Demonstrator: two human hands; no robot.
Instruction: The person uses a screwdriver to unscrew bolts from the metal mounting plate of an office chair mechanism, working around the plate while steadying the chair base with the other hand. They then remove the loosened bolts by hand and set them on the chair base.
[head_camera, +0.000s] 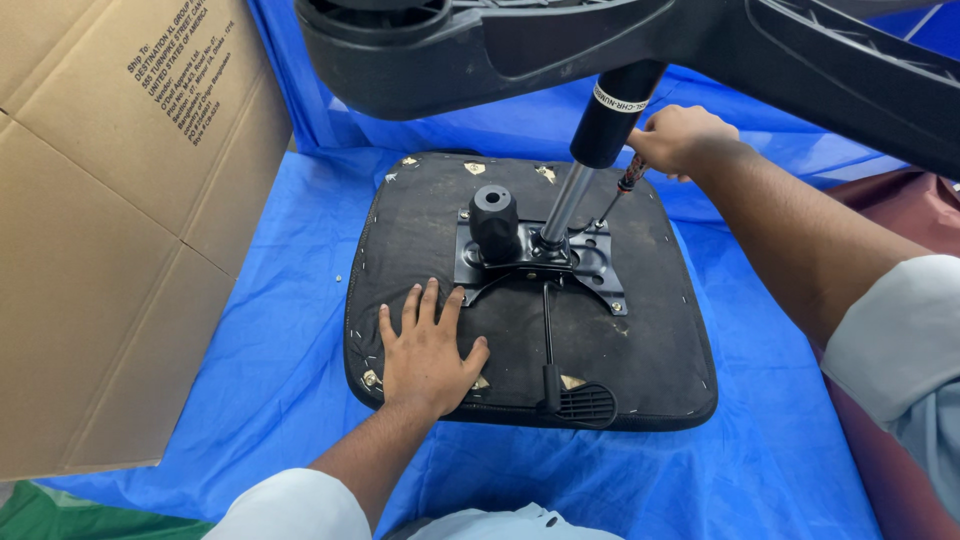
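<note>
**Head view: screwdriver work under a top-heavy chair base**

Head camera looks down on an upturned black fabric-covered chair seat (530, 300) lying on a blue plastic sheet (270, 350). A black metal mounting plate (585, 262) is fixed at its middle, with a round black knob (495, 220) and a chrome gas-lift column (566, 205) rising from it into the black plastic star base (600, 50) overhead.

The left hand (428, 350) lies flat and spread on the seat's near edge, holding nothing. The right hand (680, 140) is closed around a dark-handled screwdriver (625, 182), whose tip slants down toward the plate.

Risks, as I judge them: the base looks top-heavy on the column and could tip if knocked. The slanted screwdriver could slip off its screw and gouge the fabric. The seat may slide on the slick sheet if the left hand lifts. A large brown cardboard box (120, 230) crowds the left side.
</note>
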